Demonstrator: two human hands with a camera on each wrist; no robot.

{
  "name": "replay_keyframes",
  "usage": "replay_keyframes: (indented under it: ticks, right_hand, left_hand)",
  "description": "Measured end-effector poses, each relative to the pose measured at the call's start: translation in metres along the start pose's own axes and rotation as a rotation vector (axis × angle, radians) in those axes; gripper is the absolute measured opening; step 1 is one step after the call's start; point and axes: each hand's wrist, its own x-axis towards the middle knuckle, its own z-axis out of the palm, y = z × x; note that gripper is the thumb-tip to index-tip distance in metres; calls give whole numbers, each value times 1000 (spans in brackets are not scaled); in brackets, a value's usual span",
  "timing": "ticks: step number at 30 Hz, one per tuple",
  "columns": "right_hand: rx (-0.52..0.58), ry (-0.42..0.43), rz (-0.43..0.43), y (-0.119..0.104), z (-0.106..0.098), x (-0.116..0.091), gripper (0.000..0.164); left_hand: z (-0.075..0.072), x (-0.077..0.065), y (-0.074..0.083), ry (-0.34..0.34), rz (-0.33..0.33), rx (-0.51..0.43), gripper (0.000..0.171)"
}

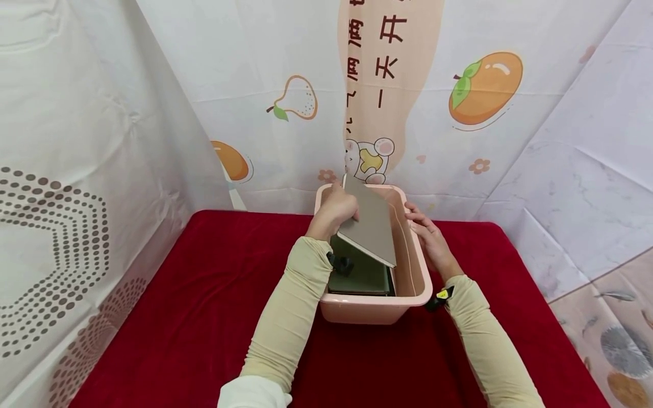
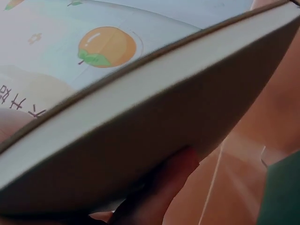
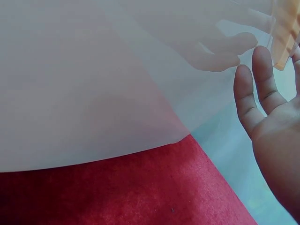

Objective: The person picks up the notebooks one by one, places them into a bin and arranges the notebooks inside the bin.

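Observation:
My left hand [image 1: 336, 208] grips a grey-brown hardcover notebook [image 1: 368, 221], held tilted over the pink plastic tub [image 1: 357, 313]. In the left wrist view the thumb [image 2: 180, 171] presses on the underside of the notebook [image 2: 154, 122], whose pale page edges face the camera. Below it in the tub lies a dark green book [image 1: 357, 272], partly covered by the tilted notebook. My right hand [image 1: 432, 243] rests against the tub's right side near the rim. In the right wrist view its fingers [image 3: 265, 77] are fairly straight, with tips at the glossy outer wall [image 3: 117, 93].
The tub stands on a red cloth-covered table [image 1: 245, 266], near its back edge. Behind hangs a white curtain [image 1: 245, 51] printed with fruit and writing. Further patterned sheets [image 1: 612, 153] enclose the sides. A small black wrist camera [image 1: 340, 264] sits on the left forearm.

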Motion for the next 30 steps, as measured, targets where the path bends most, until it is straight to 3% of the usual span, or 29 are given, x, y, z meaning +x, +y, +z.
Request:
replay_keyframes:
  ticks: [7, 13, 16, 21, 30]
  right_hand:
    - [3, 2, 14, 2, -1, 1, 24]
    - [2, 3, -2, 1, -4, 0, 25]
    - [5, -2, -14, 1, -5, 0, 26]
    - [10, -8, -11, 4, -4, 0, 25]
    - [2, -2, 1, 3, -3, 2, 24]
  left_hand:
    - [6, 3, -3, -17, -65, 115, 96]
    - [12, 7, -4, 6, -70, 139, 79]
    - [16, 10, -7, -7, -49, 98, 75]
    - [20, 11, -14, -20, -25, 64, 89]
    - [25, 9, -19, 35, -23, 77, 92]
